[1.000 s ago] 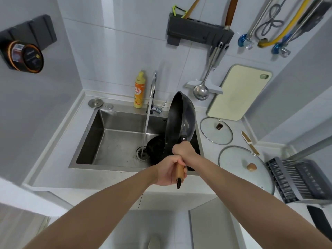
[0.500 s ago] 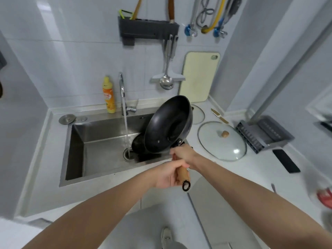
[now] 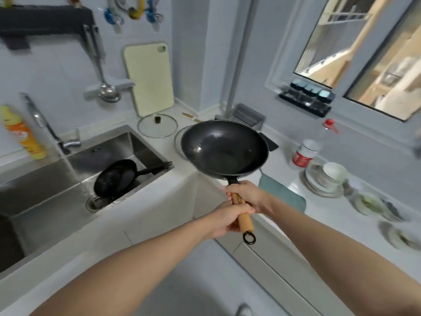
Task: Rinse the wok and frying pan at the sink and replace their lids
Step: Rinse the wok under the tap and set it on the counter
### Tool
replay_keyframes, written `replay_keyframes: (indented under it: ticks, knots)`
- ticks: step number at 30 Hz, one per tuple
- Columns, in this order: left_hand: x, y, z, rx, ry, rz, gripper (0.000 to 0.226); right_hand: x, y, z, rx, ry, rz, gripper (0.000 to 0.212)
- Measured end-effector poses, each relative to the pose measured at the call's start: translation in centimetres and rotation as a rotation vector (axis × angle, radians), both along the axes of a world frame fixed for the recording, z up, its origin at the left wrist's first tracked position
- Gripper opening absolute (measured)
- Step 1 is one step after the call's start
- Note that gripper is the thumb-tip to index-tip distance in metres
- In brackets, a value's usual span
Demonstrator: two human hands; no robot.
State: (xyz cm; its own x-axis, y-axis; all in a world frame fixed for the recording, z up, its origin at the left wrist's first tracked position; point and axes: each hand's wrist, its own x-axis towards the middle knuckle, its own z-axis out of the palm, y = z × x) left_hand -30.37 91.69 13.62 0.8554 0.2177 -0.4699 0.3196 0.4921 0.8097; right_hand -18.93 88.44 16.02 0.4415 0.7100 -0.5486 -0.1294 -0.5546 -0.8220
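both my hands were on the wok [image 3: 224,149], grip closed round its wooden handle [image 3: 243,212]: right hand [image 3: 247,194] nearer the bowl, left hand [image 3: 227,218] behind it. wok was held level in the air above the table [image 3: 293,179], right of the sink [image 3: 57,190]. frying pan [image 3: 116,177] lay tilted in the sink by the drain, tap [image 3: 45,126] running. small glass lid [image 3: 157,126] lay flat on the table behind; a larger lid's edge [image 3: 178,142] showed under the wok.

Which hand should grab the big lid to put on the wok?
Probably the right hand: the big lid lies on the counter to the right of the sink, partly behind the wok. The left hand can keep gripping the handle.
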Motion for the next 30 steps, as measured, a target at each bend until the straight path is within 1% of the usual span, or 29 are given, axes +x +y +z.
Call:
replay_keyframes:
  ticks: [2,5,9,12,14,17,22,24,26,30]
  knots:
    - [2.6,-2.8,-0.3,0.007,0.029,-0.036,0.036,2.5,-3.2,-0.4,-0.024,0.034,-0.071,0.023]
    - [6.7,-7.0,-1.5,0.014,0.060,-0.106,0.029,6.1,-8.1,-1.6,-0.048,0.067,-0.147,0.019]
    - [11.7,-12.7,-3.9,-0.027,0.084,-0.155,0.029,11.2,-13.9,-3.8,-0.119,0.063,-0.124,0.021]
    - [14.7,-16.4,-5.5,-0.042,0.126,-0.163,0.021,14.6,-17.4,-5.7,-0.159,0.097,-0.107,0.015]
    - [16.7,-18.8,-6.2,-0.062,0.147,-0.150,0.022,16.8,-19.7,-7.0,-0.179,0.129,-0.112,0.015]
    - [18.5,-20.6,-6.8,-0.048,0.173,-0.169,0.024,18.6,-21.4,-8.3,-0.181,0.139,-0.116,0.027]
    - [20.8,-22.7,-7.9,-0.020,0.217,-0.189,0.022,21.3,-23.0,-9.9,-0.187,0.167,-0.078,0.034]
    - [21.4,-23.4,-8.6,-0.002,0.236,-0.191,0.018,22.0,-23.5,-10.3,-0.204,0.141,-0.034,0.030]
    - [21.7,-23.8,-9.1,0.027,0.255,-0.197,0.017,22.3,-23.8,-10.4,-0.214,0.102,0.016,0.020]
    - [22.4,-24.5,-9.4,0.046,0.303,-0.285,0.027,23.2,-24.6,-11.1,-0.258,0.046,0.106,0.012]
